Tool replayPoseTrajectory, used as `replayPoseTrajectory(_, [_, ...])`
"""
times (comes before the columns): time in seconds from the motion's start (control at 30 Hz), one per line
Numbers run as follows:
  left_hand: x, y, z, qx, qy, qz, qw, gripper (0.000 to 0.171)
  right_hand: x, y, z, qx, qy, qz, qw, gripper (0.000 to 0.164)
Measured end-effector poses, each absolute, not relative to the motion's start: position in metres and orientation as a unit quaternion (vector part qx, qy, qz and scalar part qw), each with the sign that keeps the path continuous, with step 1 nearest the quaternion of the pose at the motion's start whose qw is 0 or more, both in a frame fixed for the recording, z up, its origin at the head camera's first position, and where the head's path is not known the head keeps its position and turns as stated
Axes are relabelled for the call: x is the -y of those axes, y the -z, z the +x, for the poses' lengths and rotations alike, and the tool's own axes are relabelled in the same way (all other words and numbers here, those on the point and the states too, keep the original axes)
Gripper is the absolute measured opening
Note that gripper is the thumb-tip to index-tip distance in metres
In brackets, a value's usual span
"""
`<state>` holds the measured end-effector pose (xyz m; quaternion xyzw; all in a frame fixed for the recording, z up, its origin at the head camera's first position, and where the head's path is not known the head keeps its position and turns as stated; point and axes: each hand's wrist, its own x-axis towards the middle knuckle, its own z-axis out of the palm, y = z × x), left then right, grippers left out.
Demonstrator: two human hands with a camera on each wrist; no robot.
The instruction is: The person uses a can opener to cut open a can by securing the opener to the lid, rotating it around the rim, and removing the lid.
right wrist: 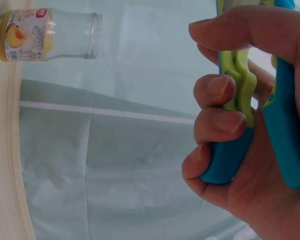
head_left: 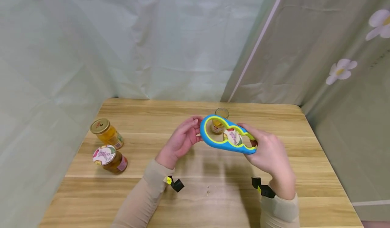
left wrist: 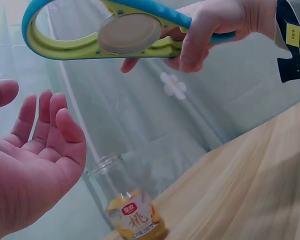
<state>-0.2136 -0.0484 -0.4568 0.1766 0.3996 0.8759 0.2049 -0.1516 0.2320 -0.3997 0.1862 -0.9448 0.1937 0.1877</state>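
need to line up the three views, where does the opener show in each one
Head: the opener is right of and below centre, in the right hand.
Left wrist: along the top, mostly left of centre.
Right wrist: upper right, cut off by the top edge.
Shared landmark: open jar, behind the opener (head), bottom centre-left (left wrist), top left (right wrist).

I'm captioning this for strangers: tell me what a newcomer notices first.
The blue-and-yellow opener in the right hand, a patterned lid within it, catches the eye first. Beyond it on the table stands an open glass jar; two lidded jars sit farther left.
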Motion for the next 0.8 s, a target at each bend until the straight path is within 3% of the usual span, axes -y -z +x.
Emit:
replayPoseTrajectory(0.37, [0.034,0.452,-0.2,-0.383,-0.864,0.211,0.248,0.034,-0.224,0.401,-0.154,0.929,-0.208,0.229,0.202,0.073])
replayPoseTrajectory(0.6, [0.029,0.448,-0.194,-0.377,-0.856,0.235,0.263,0.027,-0.222,0.403,-0.157,0.921,-0.217,0.25,0.207,0.072])
replayPoseTrajectory(0.8, [0.023,0.448,-0.188,-0.375,-0.848,0.232,0.296,0.037,-0.219,0.405,-0.158,0.914,-0.216,0.271,0.212,0.071])
